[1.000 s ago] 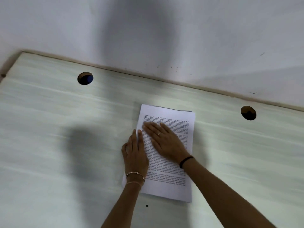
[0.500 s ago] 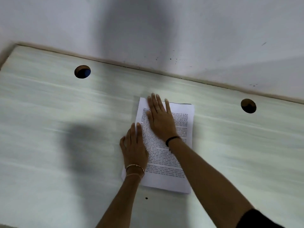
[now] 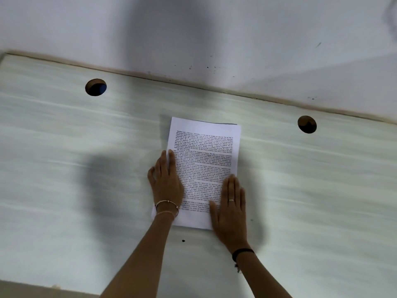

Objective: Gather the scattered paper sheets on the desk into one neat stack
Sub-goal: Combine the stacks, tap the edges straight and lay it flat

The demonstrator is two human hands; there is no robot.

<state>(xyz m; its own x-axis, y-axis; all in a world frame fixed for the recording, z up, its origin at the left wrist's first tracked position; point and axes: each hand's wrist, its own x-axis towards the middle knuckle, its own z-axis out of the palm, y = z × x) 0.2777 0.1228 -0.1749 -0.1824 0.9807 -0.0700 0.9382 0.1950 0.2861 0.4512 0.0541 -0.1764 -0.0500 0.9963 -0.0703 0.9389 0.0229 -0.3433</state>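
Mid pale wood-grain surface (image 3: pixel 64 168), the left hand (image 3: pixel 166 181) and right hand (image 3: pixel 228 209) lie flat, fingers straight, pressing opposite sides of the white printed paper stack (image 3: pixel 204 155), seemingly squaring it.

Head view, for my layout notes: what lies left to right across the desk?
A dark round hole → the left hand wearing bracelets → the stack of white printed paper sheets → the right hand wearing a ring → a second dark round hole.
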